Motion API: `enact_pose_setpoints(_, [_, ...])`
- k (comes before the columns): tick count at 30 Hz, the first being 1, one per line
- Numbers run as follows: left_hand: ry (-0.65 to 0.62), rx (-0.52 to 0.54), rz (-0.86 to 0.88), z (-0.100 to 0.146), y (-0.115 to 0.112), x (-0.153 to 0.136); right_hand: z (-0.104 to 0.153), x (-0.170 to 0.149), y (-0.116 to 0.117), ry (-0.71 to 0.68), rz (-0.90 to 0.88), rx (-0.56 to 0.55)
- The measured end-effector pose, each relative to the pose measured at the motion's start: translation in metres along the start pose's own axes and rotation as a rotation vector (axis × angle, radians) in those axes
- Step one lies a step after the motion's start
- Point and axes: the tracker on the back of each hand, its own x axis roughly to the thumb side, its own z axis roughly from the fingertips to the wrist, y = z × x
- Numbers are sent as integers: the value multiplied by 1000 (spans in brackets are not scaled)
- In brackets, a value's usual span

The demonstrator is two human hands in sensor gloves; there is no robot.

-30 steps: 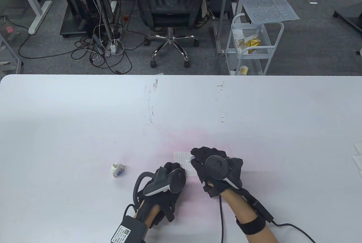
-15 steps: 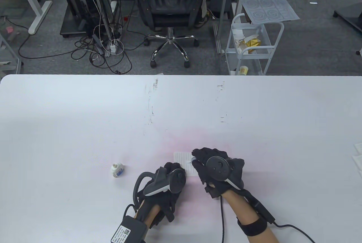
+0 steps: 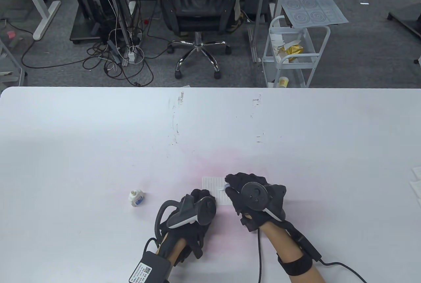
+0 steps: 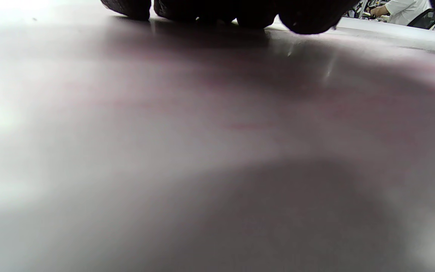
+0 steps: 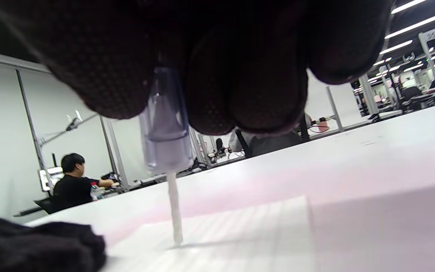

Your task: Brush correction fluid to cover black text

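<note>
A small lined paper (image 3: 213,187) lies on the white table near the front. My right hand (image 3: 245,191) pinches the correction fluid brush cap (image 5: 164,124) by its clear top, and the thin white brush stem (image 5: 175,211) touches the paper (image 5: 240,234). My left hand (image 3: 197,204) rests flat on the table and presses the paper's near left corner; its fingertips (image 4: 217,9) show at the top of the left wrist view. The open correction fluid bottle (image 3: 135,197), white with a blue label, stands to the left of my left hand, apart from it.
The white table (image 3: 98,148) has faint scuff marks in its middle and a pink tint around the paper. Paper edges (image 3: 416,181) lie at the far right edge. An office chair, a white cart and cables stand beyond the far edge.
My right hand has slid slightly right and toward me along the paper with the brush. My left hand and the bottle have not moved.
</note>
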Motion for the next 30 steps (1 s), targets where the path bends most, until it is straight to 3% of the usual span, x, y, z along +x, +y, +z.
enact_pose_setpoints(8, [0,-2,0,0,0,0,3,1,-7,6,-6,-67])
enact_pose_setpoints(17, [0,-2,-1,0,0,0,3,2,-2,-25,-36,9])
enact_pose_setpoints(21, [0,-2,0,0,0,0,6,2,-9,-19,-27,-73])
enact_pose_setpoints(30, [3,-5,-9,1,-1,1,23,-4,-50,-28,-83,-245])
